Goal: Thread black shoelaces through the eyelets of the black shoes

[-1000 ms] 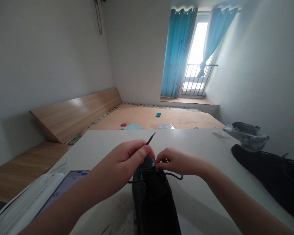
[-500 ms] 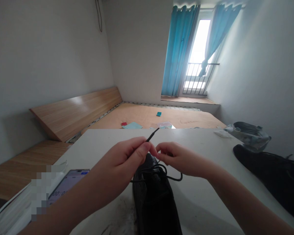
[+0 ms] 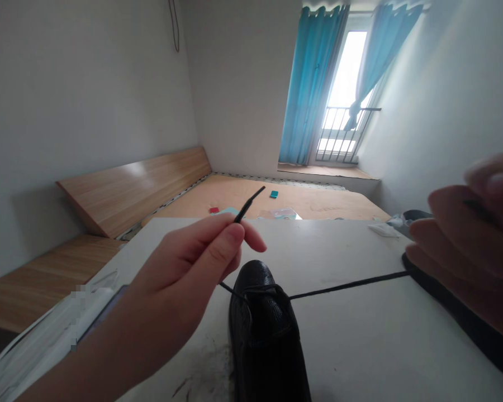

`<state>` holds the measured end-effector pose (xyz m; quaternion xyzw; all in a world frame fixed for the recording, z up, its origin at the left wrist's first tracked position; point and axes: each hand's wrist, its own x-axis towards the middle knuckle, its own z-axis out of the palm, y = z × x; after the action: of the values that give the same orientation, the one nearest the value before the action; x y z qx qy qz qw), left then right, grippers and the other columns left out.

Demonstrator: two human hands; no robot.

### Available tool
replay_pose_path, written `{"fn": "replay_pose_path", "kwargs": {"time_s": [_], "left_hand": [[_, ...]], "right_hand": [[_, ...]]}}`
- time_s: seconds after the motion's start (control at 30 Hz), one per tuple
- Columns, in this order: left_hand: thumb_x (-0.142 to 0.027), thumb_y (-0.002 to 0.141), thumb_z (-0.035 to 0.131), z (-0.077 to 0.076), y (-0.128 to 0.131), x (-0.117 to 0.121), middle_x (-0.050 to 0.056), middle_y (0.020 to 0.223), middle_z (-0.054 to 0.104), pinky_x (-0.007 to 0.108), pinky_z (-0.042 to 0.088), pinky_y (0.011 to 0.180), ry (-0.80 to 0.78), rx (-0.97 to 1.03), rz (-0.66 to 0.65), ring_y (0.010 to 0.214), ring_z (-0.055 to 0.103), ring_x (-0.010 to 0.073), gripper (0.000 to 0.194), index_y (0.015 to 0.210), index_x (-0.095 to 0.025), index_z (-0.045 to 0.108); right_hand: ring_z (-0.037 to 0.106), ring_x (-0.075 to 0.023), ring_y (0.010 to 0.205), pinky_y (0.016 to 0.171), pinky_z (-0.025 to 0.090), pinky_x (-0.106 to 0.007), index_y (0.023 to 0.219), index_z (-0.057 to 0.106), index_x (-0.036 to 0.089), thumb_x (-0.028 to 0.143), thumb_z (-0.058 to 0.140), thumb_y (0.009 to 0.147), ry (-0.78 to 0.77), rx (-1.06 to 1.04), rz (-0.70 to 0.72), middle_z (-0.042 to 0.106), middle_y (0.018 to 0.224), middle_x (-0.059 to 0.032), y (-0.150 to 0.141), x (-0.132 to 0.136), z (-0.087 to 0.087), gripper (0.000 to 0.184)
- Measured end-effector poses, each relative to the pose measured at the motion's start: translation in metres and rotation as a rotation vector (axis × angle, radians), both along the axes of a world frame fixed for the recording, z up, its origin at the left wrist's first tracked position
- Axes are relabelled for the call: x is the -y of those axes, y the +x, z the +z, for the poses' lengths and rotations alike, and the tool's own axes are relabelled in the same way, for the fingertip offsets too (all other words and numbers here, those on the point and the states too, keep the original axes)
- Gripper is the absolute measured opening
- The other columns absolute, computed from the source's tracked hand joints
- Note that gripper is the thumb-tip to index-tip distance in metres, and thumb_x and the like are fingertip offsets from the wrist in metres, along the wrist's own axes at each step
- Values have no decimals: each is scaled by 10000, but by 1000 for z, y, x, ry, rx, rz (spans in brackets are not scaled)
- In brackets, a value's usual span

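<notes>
A black leather shoe (image 3: 268, 340) stands on the white table (image 3: 339, 346) with its toe pointing away from me. My left hand (image 3: 209, 251) is just left of the toe, thumb and fingers pinching one end of the black shoelace (image 3: 248, 207), whose tip sticks up past the fingers. From the shoe's right side the other length of lace runs taut to my right hand (image 3: 473, 240), far out to the right. That hand is blurred, its fingers curled round the lace.
A second black shoe (image 3: 456, 312) lies at the right, partly behind my right hand. Behind it are a clear plastic bag (image 3: 396, 221) and a small white packet (image 3: 383, 230). A phone (image 3: 103, 312) lies at left, mostly covered by my forearm. Beyond the table is a bed (image 3: 318, 204).
My right hand has moved from beside the left hand far to the right, drawing its lace straight and taking up the loose loops. My left hand has shifted slightly left and up.
</notes>
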<state>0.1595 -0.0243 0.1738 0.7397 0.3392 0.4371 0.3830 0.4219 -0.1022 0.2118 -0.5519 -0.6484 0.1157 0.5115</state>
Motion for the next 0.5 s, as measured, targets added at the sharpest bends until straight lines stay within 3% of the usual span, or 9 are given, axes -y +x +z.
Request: {"fn": "replay_pose_path", "kwargs": {"time_s": [0.1,0.23,0.37,0.43,0.5], "left_hand": [[-450,917,449,-3,7,2,-27,643,532,214,408,533,-28,-159,-86,621,502,134,281,947,-278,670],[-397,917,453,-12,16,10,-18,823,650,238,450,633,-97,-331,-329,724,569,151,253,1032,-270,639],[-408,882,514,-26,19,15,0,876,665,242,466,646,-243,-381,-505,758,590,163,230,934,-226,644],[-437,884,504,-32,19,15,16,945,664,260,476,687,-315,-328,-486,839,597,185,266,959,-221,640],[-455,891,490,-34,21,13,27,991,657,270,474,697,-351,-267,-432,903,587,203,291,989,-221,633]], "right_hand": [[568,-111,512,438,432,-229,888,670,386,418,635,840,26,-296,253,584,543,43,-30,-2,-6,67],[674,-131,703,634,557,-235,879,700,358,308,690,813,-137,-454,477,707,730,48,-66,-10,-20,84],[693,-153,733,825,552,-352,819,726,286,203,694,787,-141,-404,373,740,780,31,-88,-20,-37,95],[694,-146,729,949,491,-399,776,735,263,174,698,768,-122,-374,336,745,758,30,-93,-26,-43,97],[702,-156,746,913,518,-391,768,738,250,181,702,757,-161,-451,378,751,769,19,-96,-30,-46,79]]}}
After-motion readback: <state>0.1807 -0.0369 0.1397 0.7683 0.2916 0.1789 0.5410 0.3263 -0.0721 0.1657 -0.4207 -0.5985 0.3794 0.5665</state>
